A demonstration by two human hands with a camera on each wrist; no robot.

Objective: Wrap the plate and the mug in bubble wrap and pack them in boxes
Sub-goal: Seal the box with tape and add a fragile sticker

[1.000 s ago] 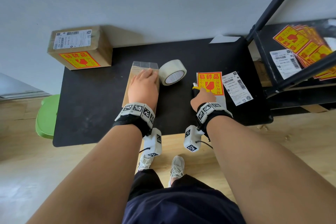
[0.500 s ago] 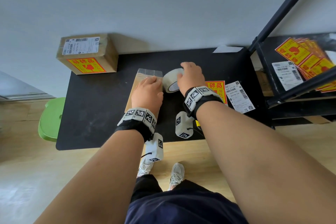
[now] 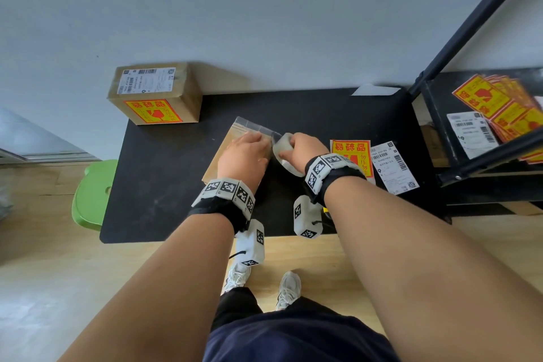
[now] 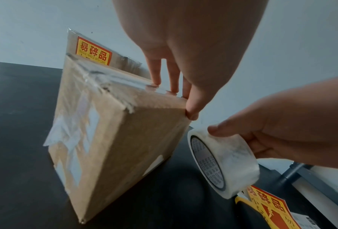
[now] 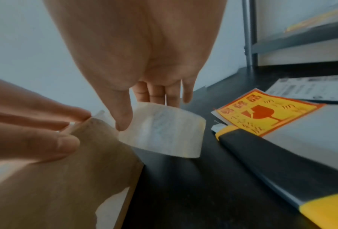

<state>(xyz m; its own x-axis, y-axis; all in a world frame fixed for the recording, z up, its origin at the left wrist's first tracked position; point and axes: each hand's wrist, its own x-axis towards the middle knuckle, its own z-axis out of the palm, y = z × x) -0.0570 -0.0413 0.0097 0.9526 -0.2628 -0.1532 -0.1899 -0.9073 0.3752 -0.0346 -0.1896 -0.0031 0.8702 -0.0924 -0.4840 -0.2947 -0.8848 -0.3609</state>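
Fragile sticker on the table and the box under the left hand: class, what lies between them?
In the head view, the tape roll, gripped by the right hand, lies between the sticker and the box.

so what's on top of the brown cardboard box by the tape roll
The left hand presses straight fingers on the brown cardboard box, over clear tape strips along its top edge. The contents are hidden; it is closed.

Black table [image 3: 164, 185] against pale grey wall [image 3: 264, 9], wooden floor [image 3: 44, 258], green stool [image 3: 91, 194], black shelving [image 3: 476, 23].
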